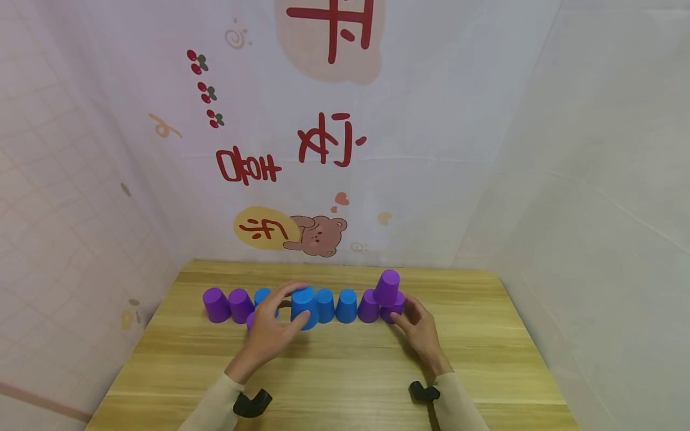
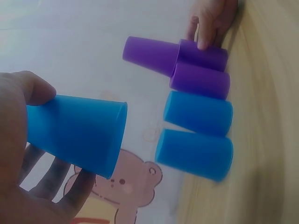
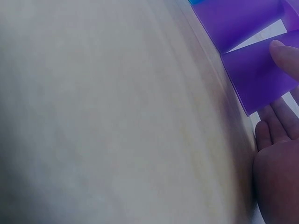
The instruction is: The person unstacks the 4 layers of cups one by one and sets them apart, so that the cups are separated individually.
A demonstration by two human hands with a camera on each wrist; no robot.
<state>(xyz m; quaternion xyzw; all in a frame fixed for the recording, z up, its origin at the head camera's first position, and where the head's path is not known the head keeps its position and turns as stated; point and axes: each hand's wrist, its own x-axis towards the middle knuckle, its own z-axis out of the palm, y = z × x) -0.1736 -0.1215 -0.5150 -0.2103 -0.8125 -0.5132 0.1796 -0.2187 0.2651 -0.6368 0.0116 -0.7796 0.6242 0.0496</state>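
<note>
My left hand (image 1: 269,332) grips an upside-down blue cup (image 1: 302,302), thumb on the near side and fingers round the far side. In the left wrist view this blue cup (image 2: 81,133) is held apart from the row. My right hand (image 1: 423,335) holds the rightmost purple cup (image 1: 392,312) of the row between thumb and fingers. Beside it stands another purple cup (image 1: 369,306). Across the tops of these two rests a third purple cup (image 1: 387,287), also upside down. The right wrist view shows my thumb (image 3: 286,58) against the gripped purple cup (image 3: 257,72).
Two upside-down blue cups (image 1: 347,306) stand between my hands. At the left end are two purple cups (image 1: 217,305) and a blue cup (image 1: 262,297); another purple cup (image 1: 250,321) is mostly hidden by my left hand. A printed cloth (image 1: 420,149) hangs behind the wooden table (image 1: 345,383).
</note>
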